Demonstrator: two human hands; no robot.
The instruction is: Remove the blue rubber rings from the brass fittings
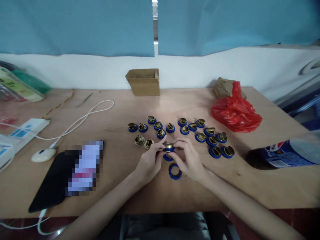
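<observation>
Near the middle of the table, my left hand (150,162) and my right hand (189,159) face each other, fingertips pinched on a small round brass-coloured piece with a blue rim (169,147). Each hand grips one side of it. Just below it another blue-rimmed piece (168,157) shows, partly hidden by my fingers. Closer to me lies a loose blue ring (175,171), with a thin bit of metal beside my right hand. Two cream-rimmed pieces (139,140) rest left of my left hand. Several blue-rimmed brass pieces (184,130) are spread beyond and to the right.
A cardboard box (146,83) stands against the wall. At the right are a red plastic bag (236,113), a brown paper package (222,87) and a cola bottle (277,155) on its side. Leftward lie a phone (85,168), a dark tablet-like slab (53,180), white cables and a power strip (30,130).
</observation>
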